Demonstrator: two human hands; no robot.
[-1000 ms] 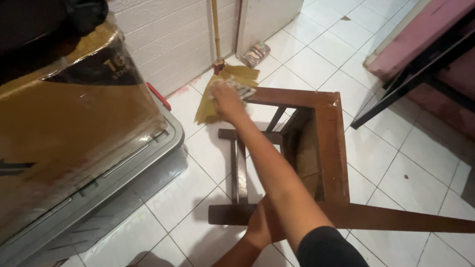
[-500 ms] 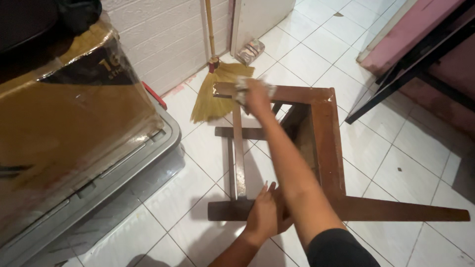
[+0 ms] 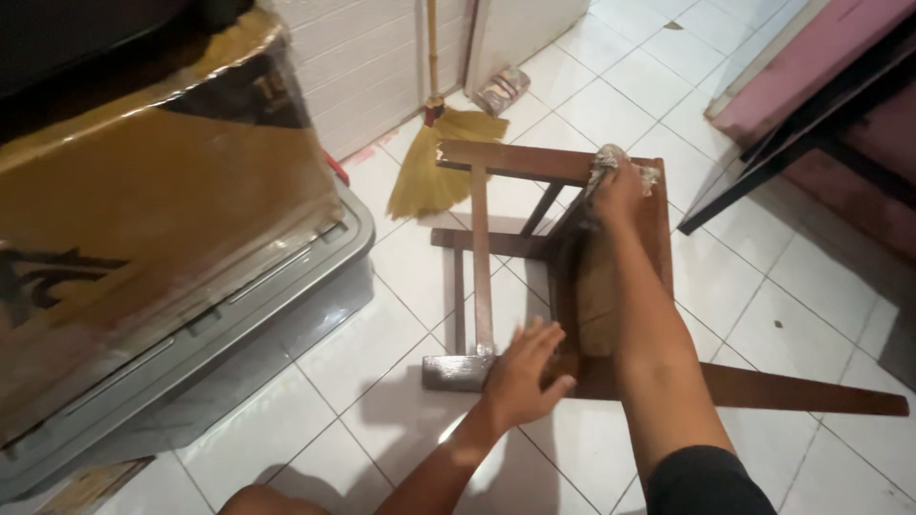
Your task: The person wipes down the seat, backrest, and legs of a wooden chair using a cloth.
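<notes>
A dark brown wooden chair (image 3: 496,162) lies tipped on its side on the white tiled floor. My right hand (image 3: 618,186) reaches across it and presses a crumpled grey cloth (image 3: 611,157) against the far corner of the frame. My left hand (image 3: 520,372) rests flat, fingers spread, on the near wooden leg at the bottom of the chair. My right forearm crosses over the seat opening and hides part of it.
A straw broom (image 3: 441,153) leans on the white wall beyond the chair. A large brown cardboard box (image 3: 143,210) sits on a grey plastic bin (image 3: 286,305) at left. A pink cushioned piece with dark legs (image 3: 811,86) stands at right. A small wrapped packet (image 3: 501,91) lies near the door.
My right hand slid the cloth rightward along the far rail to its corner. My left hand shifted on the near leg and its fingers spread.
</notes>
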